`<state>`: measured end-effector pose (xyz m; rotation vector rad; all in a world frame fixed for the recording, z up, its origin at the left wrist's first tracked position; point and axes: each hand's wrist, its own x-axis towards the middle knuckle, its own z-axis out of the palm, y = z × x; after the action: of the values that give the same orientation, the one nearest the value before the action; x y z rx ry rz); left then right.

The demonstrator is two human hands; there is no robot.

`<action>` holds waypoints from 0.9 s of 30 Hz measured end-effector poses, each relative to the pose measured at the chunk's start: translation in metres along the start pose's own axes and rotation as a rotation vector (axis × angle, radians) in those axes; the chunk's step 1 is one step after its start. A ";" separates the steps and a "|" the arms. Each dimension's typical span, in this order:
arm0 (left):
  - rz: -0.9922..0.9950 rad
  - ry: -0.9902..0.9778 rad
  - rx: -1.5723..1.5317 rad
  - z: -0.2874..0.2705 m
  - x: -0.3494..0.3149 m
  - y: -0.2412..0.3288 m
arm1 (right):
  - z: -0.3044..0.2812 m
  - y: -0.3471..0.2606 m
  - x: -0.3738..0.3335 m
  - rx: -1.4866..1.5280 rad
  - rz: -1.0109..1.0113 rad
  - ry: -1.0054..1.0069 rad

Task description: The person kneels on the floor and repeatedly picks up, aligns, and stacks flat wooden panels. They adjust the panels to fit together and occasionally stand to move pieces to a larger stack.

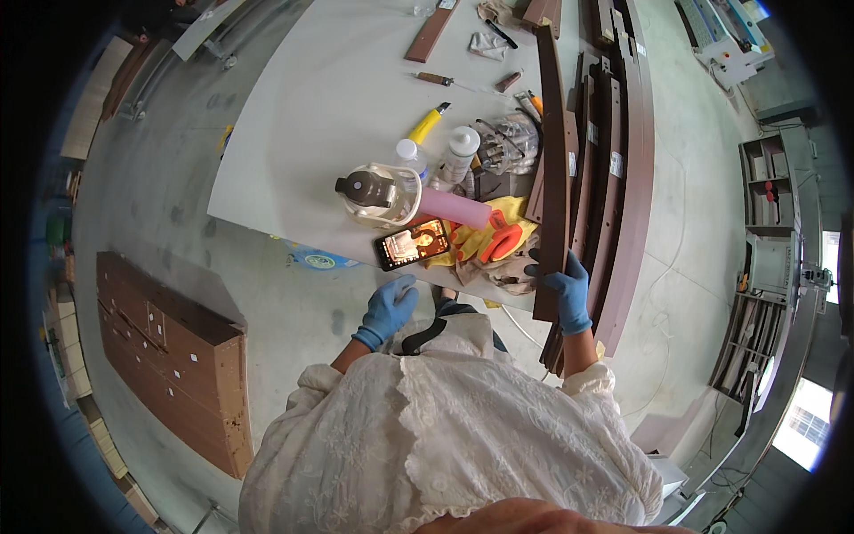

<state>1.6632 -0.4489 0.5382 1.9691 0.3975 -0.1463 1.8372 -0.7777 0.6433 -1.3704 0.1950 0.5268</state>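
Observation:
My right hand (567, 289), in a blue glove, is closed around the near end of a long brown board (553, 151). This board stretches away from me along the right part of the white table (294, 133). My left hand (389, 309), gloved in blue too, hangs just off the table's near edge. Its fingers are loosely bent and apart from the thumb, with nothing visible in them. Closest to it on the table lies a phone (414, 245) with a lit screen. Yellow and orange gloves (498, 233) lie between the phone and the board.
More long brown boards (614, 169) lie along the right side. A large jug (374, 198), a white bottle (459, 153), a pink cylinder (454, 207), a yellow utility knife (429, 123) and a screwdriver (436, 79) sit on the table. Stacked brown panels (169, 356) stand at left on the floor.

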 end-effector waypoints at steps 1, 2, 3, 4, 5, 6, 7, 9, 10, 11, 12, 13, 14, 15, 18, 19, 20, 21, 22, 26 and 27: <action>0.011 -0.005 0.003 -0.004 -0.003 0.005 | 0.008 -0.011 -0.008 0.030 -0.026 -0.011; 0.018 -0.012 0.005 -0.007 -0.007 0.010 | 0.018 -0.020 -0.018 0.022 -0.074 -0.010; 0.024 -0.028 -0.014 -0.012 -0.012 0.016 | 0.027 -0.031 -0.028 0.053 -0.109 -0.050; 0.031 -0.048 -0.031 -0.018 -0.015 0.022 | 0.036 -0.041 -0.038 0.082 -0.129 -0.068; 0.043 -0.069 -0.049 -0.024 -0.018 0.028 | 0.046 -0.052 -0.047 0.121 -0.152 -0.088; 0.076 -0.079 -0.058 -0.031 -0.024 0.034 | 0.059 -0.061 -0.056 0.172 -0.201 -0.155; 0.115 -0.086 -0.067 -0.040 -0.029 0.040 | 0.072 -0.068 -0.063 0.146 -0.244 -0.181; 0.210 -0.086 -0.112 -0.064 -0.038 0.052 | 0.104 -0.077 -0.076 0.097 -0.325 -0.253; 0.257 -0.076 -0.146 -0.079 -0.046 0.056 | 0.124 -0.076 -0.083 0.052 -0.397 -0.311; 0.283 -0.049 -0.181 -0.097 -0.056 0.059 | 0.146 -0.073 -0.093 -0.020 -0.461 -0.307; 0.251 -0.046 -0.264 -0.114 -0.065 0.062 | 0.169 -0.067 -0.104 -0.084 -0.511 -0.331; 0.378 0.005 -0.309 -0.136 -0.076 0.062 | 0.196 -0.058 -0.114 -0.138 -0.547 -0.379; 0.359 0.011 -0.554 -0.157 -0.086 0.062 | 0.226 -0.045 -0.124 -0.139 -0.575 -0.417; 0.589 0.145 -0.396 -0.178 -0.093 0.063 | 0.257 -0.029 -0.136 -0.220 -0.641 -0.396; 0.472 0.192 -0.762 -0.238 -0.129 0.057 | 0.350 0.023 -0.155 -0.395 -0.764 -0.525; 0.534 0.226 -0.824 -0.256 -0.142 0.056 | 0.381 0.036 -0.162 -0.505 -0.837 -0.528; 0.578 0.246 -0.850 -0.268 -0.155 0.051 | 0.406 0.049 -0.167 -0.669 -0.937 -0.514; 0.645 0.271 -0.724 -0.288 -0.154 0.041 | 0.438 0.065 -0.166 -0.723 -1.148 -0.555; 0.542 0.448 -0.779 -0.292 -0.161 0.037 | 0.464 0.075 -0.172 -0.790 -1.053 -0.632; 0.481 0.761 -1.027 -0.346 -0.171 -0.039 | 0.562 0.101 -0.181 -0.884 -1.051 -0.825; 0.493 0.788 -1.113 -0.361 -0.176 -0.062 | 0.585 0.107 -0.181 -0.885 -1.055 -0.884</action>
<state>1.4498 -0.1363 0.6861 0.8801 0.3518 0.9905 1.5322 -0.2465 0.7472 -1.6783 -1.5614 0.2467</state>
